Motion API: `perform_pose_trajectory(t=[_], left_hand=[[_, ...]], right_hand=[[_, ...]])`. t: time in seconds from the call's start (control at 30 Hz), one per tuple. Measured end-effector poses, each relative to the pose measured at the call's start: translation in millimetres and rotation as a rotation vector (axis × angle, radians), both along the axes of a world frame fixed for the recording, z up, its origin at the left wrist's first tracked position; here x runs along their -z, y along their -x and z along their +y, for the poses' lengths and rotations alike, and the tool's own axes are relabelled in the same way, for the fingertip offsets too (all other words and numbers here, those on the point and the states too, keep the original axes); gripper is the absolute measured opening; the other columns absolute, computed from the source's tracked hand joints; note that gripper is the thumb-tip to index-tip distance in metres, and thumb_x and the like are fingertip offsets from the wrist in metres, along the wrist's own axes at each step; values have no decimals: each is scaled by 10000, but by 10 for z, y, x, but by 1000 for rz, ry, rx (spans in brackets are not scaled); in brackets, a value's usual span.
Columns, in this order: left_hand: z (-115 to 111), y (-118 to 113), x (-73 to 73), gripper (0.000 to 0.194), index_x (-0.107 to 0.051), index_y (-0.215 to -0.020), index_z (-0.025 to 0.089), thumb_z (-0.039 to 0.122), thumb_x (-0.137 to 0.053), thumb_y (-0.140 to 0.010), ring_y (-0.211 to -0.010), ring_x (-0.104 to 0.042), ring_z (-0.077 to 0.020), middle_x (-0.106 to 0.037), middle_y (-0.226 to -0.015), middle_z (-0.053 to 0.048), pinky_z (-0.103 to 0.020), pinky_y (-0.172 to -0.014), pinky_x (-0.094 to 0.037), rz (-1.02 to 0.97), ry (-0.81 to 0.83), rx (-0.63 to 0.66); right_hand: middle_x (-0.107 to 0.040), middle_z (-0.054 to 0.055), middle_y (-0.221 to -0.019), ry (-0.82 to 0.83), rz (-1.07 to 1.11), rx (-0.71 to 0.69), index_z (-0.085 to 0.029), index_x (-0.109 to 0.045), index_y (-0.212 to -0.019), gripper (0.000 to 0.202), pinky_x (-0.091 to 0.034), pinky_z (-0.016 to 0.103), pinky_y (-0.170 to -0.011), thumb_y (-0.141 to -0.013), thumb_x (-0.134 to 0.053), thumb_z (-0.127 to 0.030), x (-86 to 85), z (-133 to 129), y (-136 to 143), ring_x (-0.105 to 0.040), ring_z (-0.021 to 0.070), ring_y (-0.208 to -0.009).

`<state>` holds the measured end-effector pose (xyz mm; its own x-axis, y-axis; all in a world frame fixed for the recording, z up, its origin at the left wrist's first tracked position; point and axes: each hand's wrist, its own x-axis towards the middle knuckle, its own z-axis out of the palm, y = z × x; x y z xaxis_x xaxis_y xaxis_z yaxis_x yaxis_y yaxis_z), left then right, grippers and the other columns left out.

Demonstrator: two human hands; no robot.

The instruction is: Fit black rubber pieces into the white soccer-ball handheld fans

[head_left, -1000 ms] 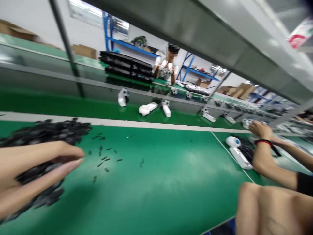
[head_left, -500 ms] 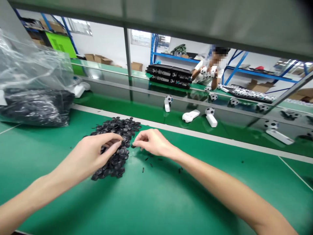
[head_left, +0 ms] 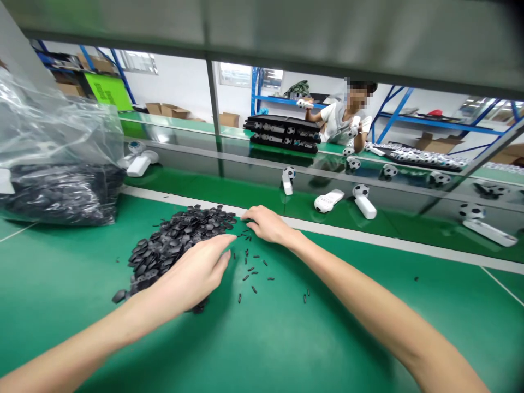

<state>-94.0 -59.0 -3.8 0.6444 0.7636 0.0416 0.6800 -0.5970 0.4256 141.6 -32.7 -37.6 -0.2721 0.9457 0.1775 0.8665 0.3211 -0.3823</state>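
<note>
A heap of small flat black plastic pieces lies on the green table. My left hand is over the heap's right side, its fingers stretched out and the thumb apart; I see nothing held in it. Beyond it, by the heap's far right edge, my right hand has its fingers pointing left, thumb slightly apart, with no piece visible between them. Several thin black slivers are scattered on the table between and below my hands. The palms of both hands are hidden.
A clear plastic bag full of black pieces stands at the left. Past the white strip, white handles with football-patterned heads lie on the dark green belt. Across it, a person holds similar items beside stacked black trays.
My left hand has moved right across the heap. My right hand has shifted up and right, and the black piece at its fingertips no longer shows. More slivers are visible on the table.
</note>
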Motion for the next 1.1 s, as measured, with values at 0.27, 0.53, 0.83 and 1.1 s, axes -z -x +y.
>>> perform_pose_trajectory(t=[0.27,0.53,0.83,1.1], left_hand=[[339,238,-17,683,-664,-1481,122,408,-371,-935,-1456,-591,-363,-634,-1551,-118,-500,-1243,-466,194,-27,-61],[114,-23,219,687,-574,-1526,6,399,-333,-1016,-1643,-301,-354,-489,-1657,-209,-535,-1339,-317,298,-140,146],[-74,65,168,723,-496,-1613,49,496,-312,-1076,-1646,-274,-365,-377,-1727,-150,-560,-1347,-286,257,0,152],[57,-77,79,742,-429,-1656,83,491,-282,-1054,-1620,-374,-290,-374,-1746,-99,-456,-1362,-254,34,83,61]], right_hand=[[-805,96,-1231,-6,26,-161,-183,-796,-1167,307,-547,406,-1051,-1024,-556,-53,-14,-339,-47,-735,270,-1166],[-757,118,-1360,-57,32,-143,-164,-732,-1327,461,-507,447,-1158,-1000,-453,3,54,-364,-42,-674,270,-1306],[-478,178,-1674,5,6,-118,-122,-519,-1600,610,-309,591,-1330,-1130,-443,-504,233,-196,-173,-319,359,-1631],[-553,179,-1619,-6,34,-182,-117,-541,-1571,517,-388,543,-1293,-1118,-499,-362,235,-322,-234,-510,328,-1518]])
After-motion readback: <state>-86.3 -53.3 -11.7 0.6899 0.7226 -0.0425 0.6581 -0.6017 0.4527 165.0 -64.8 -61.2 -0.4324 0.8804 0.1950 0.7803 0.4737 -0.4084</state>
